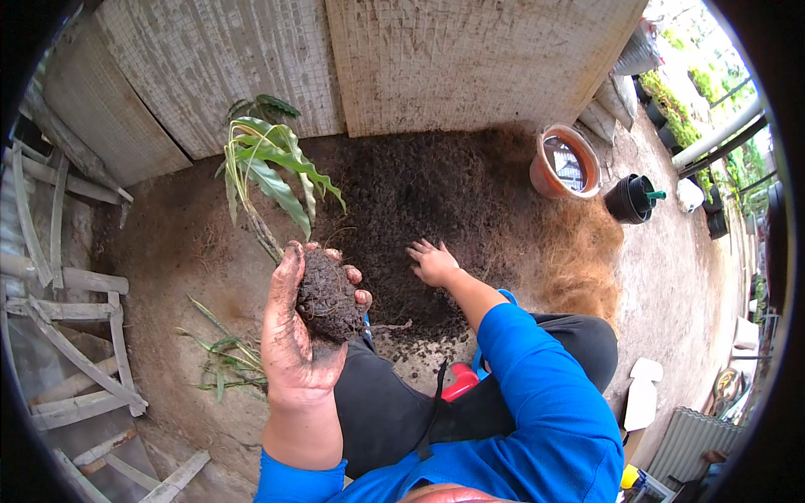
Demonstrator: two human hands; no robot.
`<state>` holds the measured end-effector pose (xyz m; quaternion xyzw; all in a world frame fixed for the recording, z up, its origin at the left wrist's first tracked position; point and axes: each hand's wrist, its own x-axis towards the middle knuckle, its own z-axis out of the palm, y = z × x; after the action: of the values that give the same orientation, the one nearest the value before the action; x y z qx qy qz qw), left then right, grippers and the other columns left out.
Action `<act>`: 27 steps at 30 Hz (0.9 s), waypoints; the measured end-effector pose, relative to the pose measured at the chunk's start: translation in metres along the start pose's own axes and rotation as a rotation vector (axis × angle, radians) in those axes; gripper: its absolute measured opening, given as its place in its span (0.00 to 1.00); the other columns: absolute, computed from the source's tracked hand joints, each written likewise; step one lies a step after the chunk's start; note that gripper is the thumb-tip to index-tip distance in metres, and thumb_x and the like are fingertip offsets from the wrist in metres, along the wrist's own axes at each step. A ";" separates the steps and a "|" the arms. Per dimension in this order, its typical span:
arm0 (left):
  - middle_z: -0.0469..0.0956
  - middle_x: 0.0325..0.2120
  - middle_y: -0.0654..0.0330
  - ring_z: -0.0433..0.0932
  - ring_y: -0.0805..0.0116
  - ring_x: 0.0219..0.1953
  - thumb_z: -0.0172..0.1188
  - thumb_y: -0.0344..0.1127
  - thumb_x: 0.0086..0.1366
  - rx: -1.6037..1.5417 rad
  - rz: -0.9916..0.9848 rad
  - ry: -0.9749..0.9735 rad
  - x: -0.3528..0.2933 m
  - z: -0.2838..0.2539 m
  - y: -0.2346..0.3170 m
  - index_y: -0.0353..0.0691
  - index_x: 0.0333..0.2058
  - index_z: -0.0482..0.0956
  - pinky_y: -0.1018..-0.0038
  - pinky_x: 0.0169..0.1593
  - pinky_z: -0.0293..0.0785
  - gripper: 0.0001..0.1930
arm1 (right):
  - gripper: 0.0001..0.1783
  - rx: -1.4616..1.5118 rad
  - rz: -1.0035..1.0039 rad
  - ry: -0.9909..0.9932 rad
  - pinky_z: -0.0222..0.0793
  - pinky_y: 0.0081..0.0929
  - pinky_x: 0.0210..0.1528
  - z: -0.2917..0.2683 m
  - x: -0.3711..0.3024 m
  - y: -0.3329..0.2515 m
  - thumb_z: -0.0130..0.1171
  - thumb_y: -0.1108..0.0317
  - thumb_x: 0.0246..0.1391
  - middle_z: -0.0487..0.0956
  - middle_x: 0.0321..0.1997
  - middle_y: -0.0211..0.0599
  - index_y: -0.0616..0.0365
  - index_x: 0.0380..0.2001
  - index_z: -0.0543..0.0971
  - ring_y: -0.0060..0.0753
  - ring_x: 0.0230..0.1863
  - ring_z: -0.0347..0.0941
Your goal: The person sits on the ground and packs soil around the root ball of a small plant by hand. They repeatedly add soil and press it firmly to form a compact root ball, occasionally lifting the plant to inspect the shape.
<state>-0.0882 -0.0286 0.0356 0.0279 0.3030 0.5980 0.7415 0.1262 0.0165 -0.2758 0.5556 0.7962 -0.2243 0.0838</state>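
Note:
My left hand [292,323] is wrapped round the dark, soil-packed root ball [329,295] of a potted-type plant lifted out of any pot. Its stem leans up and to the left, ending in long, wavy green leaves [272,172]. Soil smears the palm and fingers. My right hand [437,267] rests on the heap of dark loose soil [411,189] in front of me, fingers spread and their tips against it. No object shows in that hand.
Brown fibre [583,260] lies right of the soil. Beyond it stand a terracotta-coloured pot [542,172] with liquid inside and black nursery pots [627,201]. Cut leaves [231,360] lie left of my knee, near wooden frames [75,310]. Boards [478,67] close off the back.

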 end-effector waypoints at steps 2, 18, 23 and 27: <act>0.71 0.33 0.59 0.70 0.62 0.34 0.51 0.44 0.61 0.000 -0.010 0.004 -0.001 0.000 0.000 0.42 0.37 0.70 0.69 0.34 0.70 0.13 | 0.25 0.052 0.047 0.010 0.50 0.42 0.61 0.003 0.001 0.006 0.49 0.59 0.48 0.61 0.59 0.39 0.54 0.51 0.66 0.38 0.63 0.52; 0.71 0.33 0.59 0.70 0.62 0.34 0.51 0.44 0.61 0.024 -0.021 0.054 0.010 0.004 -0.004 0.43 0.38 0.70 0.69 0.34 0.70 0.13 | 0.16 -0.226 0.179 -0.054 0.60 0.39 0.49 0.018 0.042 -0.029 0.48 0.65 0.48 0.68 0.48 0.40 0.56 0.41 0.72 0.41 0.52 0.62; 0.70 0.33 0.58 0.71 0.62 0.34 0.52 0.42 0.61 0.044 -0.011 0.046 0.011 0.003 -0.004 0.42 0.38 0.69 0.67 0.34 0.70 0.12 | 0.14 -0.204 0.108 -0.064 0.62 0.40 0.47 0.017 0.042 -0.027 0.45 0.67 0.50 0.70 0.46 0.39 0.54 0.40 0.74 0.40 0.51 0.64; 0.71 0.33 0.59 0.71 0.62 0.34 0.52 0.43 0.61 0.030 -0.013 0.015 0.011 -0.001 -0.004 0.42 0.37 0.70 0.68 0.34 0.70 0.12 | 0.13 -0.171 0.053 -0.005 0.63 0.36 0.46 0.013 0.032 -0.025 0.47 0.68 0.48 0.70 0.44 0.38 0.53 0.38 0.75 0.39 0.49 0.66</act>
<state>-0.0837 -0.0200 0.0283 0.0324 0.3178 0.5886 0.7427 0.0898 0.0306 -0.2932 0.5667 0.7973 -0.1547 0.1387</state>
